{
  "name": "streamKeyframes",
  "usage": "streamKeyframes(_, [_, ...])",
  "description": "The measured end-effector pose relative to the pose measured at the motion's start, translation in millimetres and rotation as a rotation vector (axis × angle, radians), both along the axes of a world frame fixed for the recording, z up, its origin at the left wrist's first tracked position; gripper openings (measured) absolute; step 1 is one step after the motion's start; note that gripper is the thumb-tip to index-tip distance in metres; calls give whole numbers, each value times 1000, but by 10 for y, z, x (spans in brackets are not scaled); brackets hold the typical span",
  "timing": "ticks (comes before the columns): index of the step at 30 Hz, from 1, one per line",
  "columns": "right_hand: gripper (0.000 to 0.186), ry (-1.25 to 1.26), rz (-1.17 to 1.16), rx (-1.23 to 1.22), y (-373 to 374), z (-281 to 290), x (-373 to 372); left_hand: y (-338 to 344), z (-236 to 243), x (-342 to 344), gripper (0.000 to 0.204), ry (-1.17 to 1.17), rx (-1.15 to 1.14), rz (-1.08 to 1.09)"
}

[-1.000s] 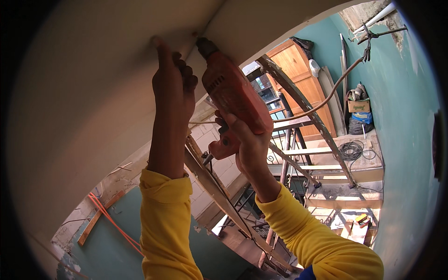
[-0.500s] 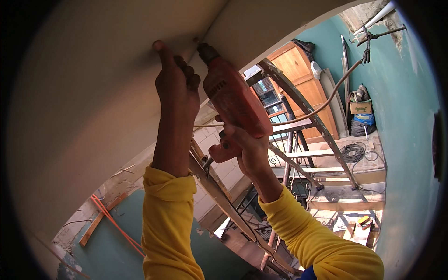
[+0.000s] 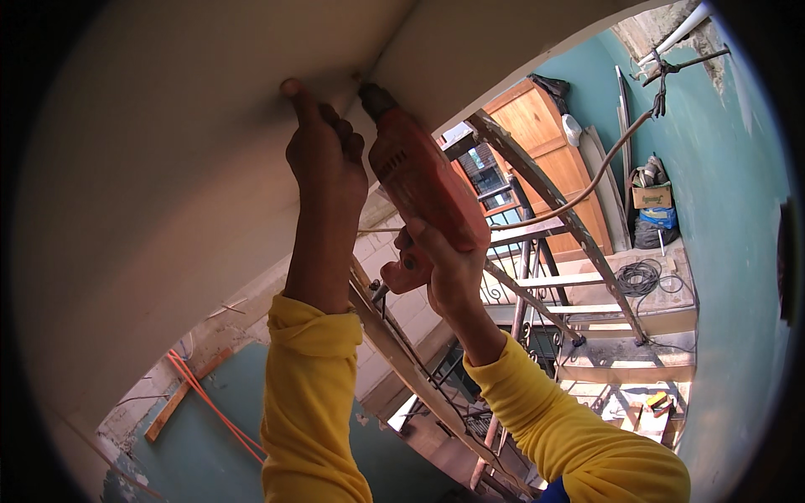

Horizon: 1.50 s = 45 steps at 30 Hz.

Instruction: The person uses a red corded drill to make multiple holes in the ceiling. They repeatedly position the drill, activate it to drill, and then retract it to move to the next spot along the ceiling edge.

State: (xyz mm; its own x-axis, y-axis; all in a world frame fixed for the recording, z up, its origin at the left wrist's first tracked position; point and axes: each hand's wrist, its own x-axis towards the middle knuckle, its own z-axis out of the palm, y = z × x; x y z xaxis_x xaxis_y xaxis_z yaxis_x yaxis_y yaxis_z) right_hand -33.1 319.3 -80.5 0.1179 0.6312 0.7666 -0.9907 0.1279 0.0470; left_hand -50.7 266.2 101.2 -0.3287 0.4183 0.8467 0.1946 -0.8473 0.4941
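Overhead, my left hand (image 3: 327,155) has one finger stretched against the pale panel (image 3: 184,126) and the others curled. Whether they hold anything is hidden. My right hand (image 3: 453,272) is closed round the lower body of a red corded drill (image 3: 423,176), its fingers at the grip. The drill's dark chuck (image 3: 377,101) is beside the fingers of my left hand, just below a small spot in the seam between the panels. I cannot tell whether its tip touches the surface.
A ladder (image 3: 579,251) stands right of me. Behind are a wooden door (image 3: 541,151), iron railings, piled bags with a box (image 3: 652,197), coiled cable (image 3: 637,277) and steps (image 3: 625,360). A brown cord (image 3: 591,189) hangs from bars at upper right; orange conduits (image 3: 205,394) are lower left.
Both hands, the drill and the surroundings sit slightly lower in the picture than a second ago, with my left hand also a little further right. My grip on the drill looks the same.
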Motion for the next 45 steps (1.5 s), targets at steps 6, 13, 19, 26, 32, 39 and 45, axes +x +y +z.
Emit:
streamKeyframes(6, [52,23,39,-30,-59,10,-18,5,-4,55,68,-42,16,12])
streamKeyframes(13, [44,4,29,-39,-20,-22,-21,28,-2,89,60,-62,42,43])
streamKeyframes(19, [44,10,16,-34,-42,-37,-23,15,-20,47,61,-58,16,40])
streamKeyframes(26, [42,2,6,-52,-24,-76,-10,4,-23,-15,74,3,6,38])
streamKeyframes(32, [42,2,-14,-28,-27,-105,25,14,-8,-13,76,-10,11,56])
streamKeyframes(39, [45,-10,-40,-43,-22,-142,87,-18,-23,8,73,19,-3,67])
streamKeyframes(45, [62,-76,-53,-33,63,-239,83,-16,-65,9,68,2,-19,85])
